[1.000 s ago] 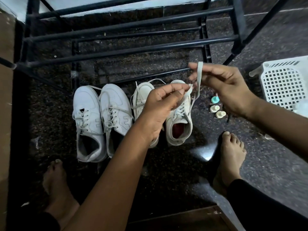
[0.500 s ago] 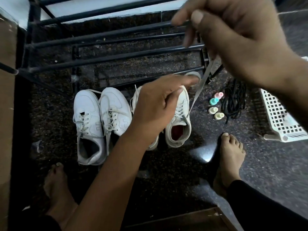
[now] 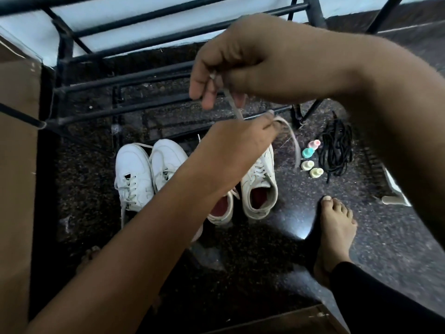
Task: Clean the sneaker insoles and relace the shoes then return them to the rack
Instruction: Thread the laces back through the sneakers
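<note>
Dark speckled floor (image 3: 240,266), black rack (image 3: 96,113) behind sneakers (image 3: 133,169); left hand (image 3: 240,141), right hand (image 3: 240,61) each pinching white lace (image 3: 297,150).

Left hand (image 3: 238,143) mid-frame, bare forearm reaching forward, fingertips pinching flat off-white shoelace (image 3: 295,147), right hand (image 3: 243,61) just above, fingers curled, pinching the same lace higher up

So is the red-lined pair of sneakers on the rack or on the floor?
On the floor. The red-lined pair stands upright on the dark floor, in front of the rack and not on its bars.
</note>
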Tool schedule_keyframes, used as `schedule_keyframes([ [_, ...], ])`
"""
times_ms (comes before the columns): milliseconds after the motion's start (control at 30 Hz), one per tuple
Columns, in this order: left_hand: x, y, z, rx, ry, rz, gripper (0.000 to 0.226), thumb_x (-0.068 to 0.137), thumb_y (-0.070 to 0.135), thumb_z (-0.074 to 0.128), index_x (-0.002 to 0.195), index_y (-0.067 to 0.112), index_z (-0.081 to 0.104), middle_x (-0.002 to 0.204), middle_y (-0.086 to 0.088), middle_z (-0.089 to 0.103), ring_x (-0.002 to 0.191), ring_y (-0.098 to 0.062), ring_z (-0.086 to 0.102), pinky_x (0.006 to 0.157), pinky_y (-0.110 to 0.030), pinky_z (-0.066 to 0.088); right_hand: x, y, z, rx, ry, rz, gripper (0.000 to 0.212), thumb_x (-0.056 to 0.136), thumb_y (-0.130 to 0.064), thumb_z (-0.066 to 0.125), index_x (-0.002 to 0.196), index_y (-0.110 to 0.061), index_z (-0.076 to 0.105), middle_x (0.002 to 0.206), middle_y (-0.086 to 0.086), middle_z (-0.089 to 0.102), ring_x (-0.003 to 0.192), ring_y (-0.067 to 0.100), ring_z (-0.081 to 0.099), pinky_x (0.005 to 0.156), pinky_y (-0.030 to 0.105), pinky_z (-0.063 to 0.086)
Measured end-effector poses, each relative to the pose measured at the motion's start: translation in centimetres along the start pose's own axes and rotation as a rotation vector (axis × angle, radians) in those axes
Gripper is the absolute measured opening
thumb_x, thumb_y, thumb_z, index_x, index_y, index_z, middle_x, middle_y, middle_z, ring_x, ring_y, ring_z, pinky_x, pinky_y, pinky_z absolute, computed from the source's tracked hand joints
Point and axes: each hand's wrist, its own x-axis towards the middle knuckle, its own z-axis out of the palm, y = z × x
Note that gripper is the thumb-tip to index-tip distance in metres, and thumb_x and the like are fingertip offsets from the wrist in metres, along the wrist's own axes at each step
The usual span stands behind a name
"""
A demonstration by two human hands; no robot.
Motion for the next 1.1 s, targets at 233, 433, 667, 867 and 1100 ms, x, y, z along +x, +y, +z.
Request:
schedule_keyframes([
  [233,1.3,-0.3,-0.2,0.263,-0.161,-0.236,0.029,0.088,-0.005,0.043,0.112,0.007,0.055,0.108,-0.012,0.060,0.097,-0.029,0.060,0.064,-0.033,0.035,0.1,-0.6,0.7,-0.074,0.148,-0.125,0.030,0.087,-0.014,0.049,0.116,-0.013,0.042,0.116,0.014,0.055,0.100,0.038,0.052,0.076,0.043,0.046],
  [433,1.9,-1.0,0.6,-0.110,-0.009,-0.252,0.025,0.091,0.007,0.050,0.107,0.018,0.067,0.095,-0.010,0.066,0.089,-0.029,0.063,0.072,-0.036,0.047,0.5,-0.8,-2.5,-0.065,-0.194,-0.081,0.032,0.088,-0.014,0.046,0.119,-0.016,0.037,0.122,0.015,0.053,0.104,0.038,0.050,0.080,0.044,0.046],
  [667,2.9,-0.7,1.0,-0.604,0.175,-0.313,0.016,0.078,0.003,0.062,0.089,0.014,0.061,0.072,-0.001,0.065,0.065,-0.018,0.064,0.066,-0.040,0.054,0.8,-14.5,-23.3,0.808,-0.880,-0.985,0.042,0.083,0.000,0.062,0.122,0.001,0.047,0.106,0.012,0.066,0.098,0.017,0.063,0.087,0.026,0.052],
  [867,3.6,-0.7,0.4,-0.353,0.166,-0.239,0.007,0.085,0.021,0.064,0.089,0.017,0.068,0.075,0.004,0.057,0.071,-0.015,0.054,0.070,-0.033,0.048,0.7,-14.6,-21.2,0.924,-0.770,-0.996,0.043,0.082,-0.009,0.070,0.116,-0.002,0.045,0.085,0.013,0.059,0.082,0.024,0.053,0.084,0.043,0.046],
  [1100,3.7,-1.1,1.4,-0.409,0.242,-0.341,0.019,0.081,0.034,0.070,0.076,0.015,0.070,0.072,0.008,0.046,0.064,-0.010,0.046,0.061,-0.024,0.032,1.0,-14.8,-21.0,0.974,-0.627,-0.989,0.046,0.074,-0.017,0.069,0.111,-0.025,0.042,0.079,0.038,0.046,0.070,0.028,0.044,0.066,0.043,0.038],
])
